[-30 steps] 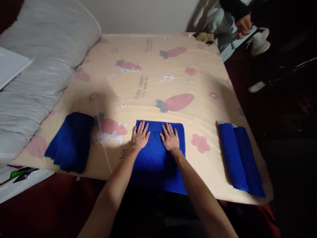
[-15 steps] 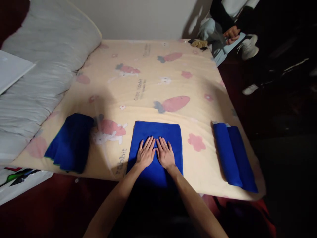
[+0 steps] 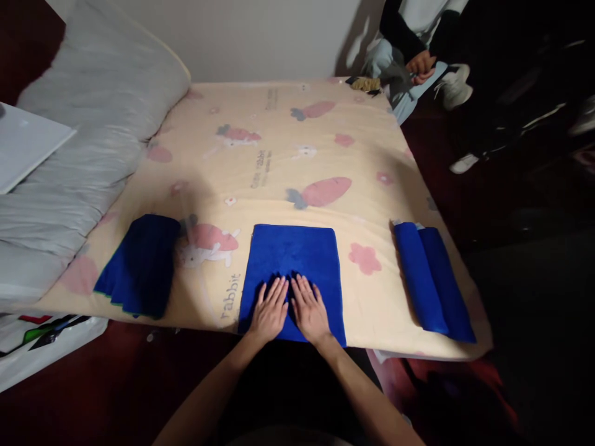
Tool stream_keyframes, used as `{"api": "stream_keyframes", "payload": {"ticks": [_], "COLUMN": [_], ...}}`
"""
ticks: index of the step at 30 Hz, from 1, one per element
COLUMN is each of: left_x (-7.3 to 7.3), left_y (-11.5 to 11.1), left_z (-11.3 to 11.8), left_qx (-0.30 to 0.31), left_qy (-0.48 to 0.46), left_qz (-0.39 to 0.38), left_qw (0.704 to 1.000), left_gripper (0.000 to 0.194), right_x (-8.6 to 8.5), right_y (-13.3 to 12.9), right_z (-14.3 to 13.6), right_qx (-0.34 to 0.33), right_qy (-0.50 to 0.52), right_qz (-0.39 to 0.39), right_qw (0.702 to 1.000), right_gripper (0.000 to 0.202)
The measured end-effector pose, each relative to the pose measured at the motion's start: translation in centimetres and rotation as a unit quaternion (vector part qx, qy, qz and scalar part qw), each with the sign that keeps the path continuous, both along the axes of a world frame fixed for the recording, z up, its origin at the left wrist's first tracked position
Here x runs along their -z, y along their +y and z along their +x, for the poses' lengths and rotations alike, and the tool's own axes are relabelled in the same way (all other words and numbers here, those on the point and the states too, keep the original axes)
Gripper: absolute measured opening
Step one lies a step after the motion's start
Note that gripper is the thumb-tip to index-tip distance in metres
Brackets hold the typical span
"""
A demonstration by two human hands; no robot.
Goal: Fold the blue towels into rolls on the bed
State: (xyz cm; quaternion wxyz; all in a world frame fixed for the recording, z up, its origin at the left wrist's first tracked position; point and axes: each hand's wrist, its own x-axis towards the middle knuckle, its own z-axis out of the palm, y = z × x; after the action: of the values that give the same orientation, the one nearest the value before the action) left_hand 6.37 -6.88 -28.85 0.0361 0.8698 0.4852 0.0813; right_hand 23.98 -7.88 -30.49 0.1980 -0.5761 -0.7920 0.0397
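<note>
A blue cloth (image 3: 294, 251), folded to a rectangle, lies flat at the front edge of the bed. My left hand (image 3: 269, 310) rests palm down on its lower left part, fingers stretched out. Beside it my right hand (image 3: 310, 310) lies flat on the lower right part, with a narrow gap between the two hands. Neither hand grips anything. To the left is a stack of blue cloths (image 3: 142, 266) with fanned, green-trimmed edges. Over on the right, two rolled blue cloths (image 3: 430, 279) lie side by side.
The bed's patterned sheet (image 3: 274, 139) stretches to the wall. A grey quilt (image 3: 111, 105) with a white board (image 3: 30, 145) on it fills the left side. Another person's hands (image 3: 421, 67) show at the back right, near a tan item (image 3: 365, 85) on the bed corner.
Both hands have slid toward me over the folded cloth and now sit nearer its front edge. The view has shifted slightly. The other cloths stay in place.
</note>
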Motion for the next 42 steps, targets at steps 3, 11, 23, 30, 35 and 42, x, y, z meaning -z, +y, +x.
{"api": "stream_keyframes", "payload": {"ticks": [3,11,23,30,35,42], "left_x": [0.4,-0.1,2.3,2.6,2.2,0.0], "left_y": [-1.0,-2.7,-3.5,-3.0,-2.8,-4.9], "left_z": [0.3,-8.2,-0.6,-7.9,-11.7,-11.1], "left_qx": [0.012,0.036,0.053,0.073,0.103,0.141], "left_qy": [-0.001,0.046,-0.004,0.068,0.087,0.083], "left_qz": [-0.002,0.012,0.060,0.049,0.057,0.055], "left_qw": [1.000,0.998,0.997,0.994,0.989,0.985], "left_gripper": [0.059,0.061,0.060,0.071,0.067,0.062], "right_x": [0.6,0.7,2.2,1.9,1.9,0.1], "right_y": [-1.3,-4.8,-5.0,-6.7,-7.4,-9.5], "right_z": [-0.1,8.7,-2.5,7.0,11.1,8.9], "right_qx": [-0.012,0.037,-0.015,-0.009,-0.050,-0.072], "right_qy": [-0.012,-0.043,-0.013,-0.079,-0.112,-0.083], "right_qz": [-0.001,0.022,0.055,0.060,0.065,0.066], "right_qw": [1.000,0.998,0.998,0.995,0.990,0.992], "right_gripper": [0.065,0.066,0.069,0.068,0.067,0.062]}}
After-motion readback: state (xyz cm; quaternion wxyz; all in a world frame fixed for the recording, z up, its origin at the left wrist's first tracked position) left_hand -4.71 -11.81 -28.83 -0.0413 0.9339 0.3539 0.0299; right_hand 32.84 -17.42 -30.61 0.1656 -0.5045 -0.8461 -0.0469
